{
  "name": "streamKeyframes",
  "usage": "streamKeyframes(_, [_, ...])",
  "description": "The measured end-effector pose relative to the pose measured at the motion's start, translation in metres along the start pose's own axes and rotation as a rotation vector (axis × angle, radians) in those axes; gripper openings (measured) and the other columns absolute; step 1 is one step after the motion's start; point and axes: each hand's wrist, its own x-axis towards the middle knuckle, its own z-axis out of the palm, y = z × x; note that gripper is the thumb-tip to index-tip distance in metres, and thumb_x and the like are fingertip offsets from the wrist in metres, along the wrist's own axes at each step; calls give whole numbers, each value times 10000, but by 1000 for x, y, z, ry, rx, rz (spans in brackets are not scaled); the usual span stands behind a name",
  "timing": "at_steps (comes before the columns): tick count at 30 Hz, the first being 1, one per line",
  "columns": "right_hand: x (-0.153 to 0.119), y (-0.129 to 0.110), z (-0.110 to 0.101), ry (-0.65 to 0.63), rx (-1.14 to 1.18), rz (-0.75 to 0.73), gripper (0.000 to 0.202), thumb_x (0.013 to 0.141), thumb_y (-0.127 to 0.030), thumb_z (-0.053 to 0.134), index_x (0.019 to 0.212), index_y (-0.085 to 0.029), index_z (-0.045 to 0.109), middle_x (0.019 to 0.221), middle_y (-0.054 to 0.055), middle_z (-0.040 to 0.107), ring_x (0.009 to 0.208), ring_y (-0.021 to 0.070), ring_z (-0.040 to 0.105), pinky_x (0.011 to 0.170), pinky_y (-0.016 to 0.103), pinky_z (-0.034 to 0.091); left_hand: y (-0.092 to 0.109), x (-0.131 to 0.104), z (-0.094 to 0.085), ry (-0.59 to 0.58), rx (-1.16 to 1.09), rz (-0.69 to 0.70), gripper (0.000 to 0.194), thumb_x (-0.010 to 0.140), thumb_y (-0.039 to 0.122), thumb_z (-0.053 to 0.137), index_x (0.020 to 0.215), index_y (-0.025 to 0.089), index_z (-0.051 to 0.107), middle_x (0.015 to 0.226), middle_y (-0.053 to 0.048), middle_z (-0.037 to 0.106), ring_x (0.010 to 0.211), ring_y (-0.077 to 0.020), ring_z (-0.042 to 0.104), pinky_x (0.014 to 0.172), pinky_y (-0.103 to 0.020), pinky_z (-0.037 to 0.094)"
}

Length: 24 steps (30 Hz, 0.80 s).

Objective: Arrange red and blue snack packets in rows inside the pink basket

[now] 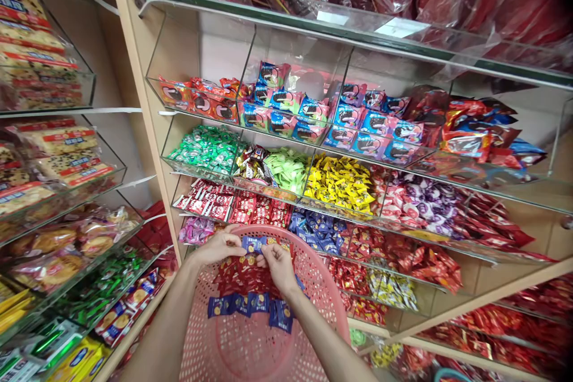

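Observation:
A small blue candy packet is held between my two hands over a pink perforated plastic basket. My left hand pinches its left end, and my right hand pinches its right end. Beneath my hands, red candy packets spread along the basket's far inner side. Several more blue packets lie in a row nearer to me, with a small blue bunch beside my right wrist. My right hand and forearm hide part of the basket's contents.
Clear shelf bins rise behind the basket, holding green candies, yellow candies, blue packets and pink-and-blue packs. A glass shelf edge runs overhead. To the left, another rack holds wrapped biscuits. A wooden upright separates the racks.

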Motion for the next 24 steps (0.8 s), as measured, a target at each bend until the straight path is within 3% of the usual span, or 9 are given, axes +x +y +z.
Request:
streamKeyframes(2, [0, -2, -3, -18, -62, -50, 390, 727, -544, 528, 639, -165, 549, 539, -4, 592, 478, 110, 544, 521, 227, 431, -1, 0, 0, 1, -4, 9, 322, 656, 534, 581, 610, 216, 611, 1101, -11, 578, 1296, -214, 232, 1029, -321, 230])
streamKeyframes(6, [1, -6, -8, -51, -100, -80, 369, 751, -509, 520, 621, -165, 554, 523, -8, 585, 460, 94, 515, 497, 209, 403, -4, 2, 2, 30, -14, -1, 327, 640, 536, 593, 622, 211, 626, 1211, -12, 510, 1285, -219, 257, 1034, -318, 235])
streamKeyframes(15, [-8, -18, -19, -49, -78, 36, 346, 690, -495, 588, 670, -150, 605, 572, -9, 602, 474, 82, 513, 496, 198, 388, 5, 1, 2, 59, -13, -69, 397, 654, 604, 533, 662, 228, 660, 1269, -5, 478, 1294, -229, 249, 1048, -335, 226])
streamKeyframes(18, [-25, -15, -23, -109, -114, 151, 369, 677, -508, 584, 642, -141, 571, 549, -6, 603, 425, 65, 492, 443, 180, 361, 7, 1, 3, 72, -19, -77, 426, 673, 617, 499, 669, 227, 672, 1247, -6, 501, 1292, -235, 250, 1047, -332, 227])
streamKeyframes(24, [-55, 14, -29, -253, -202, 498, 312, 622, -441, 617, 591, -155, 495, 505, 6, 617, 398, 91, 539, 386, 166, 373, 12, -2, 2, 66, -2, -87, 492, 696, 656, 430, 712, 239, 689, 1251, 13, 503, 1290, -235, 248, 1045, -321, 235])
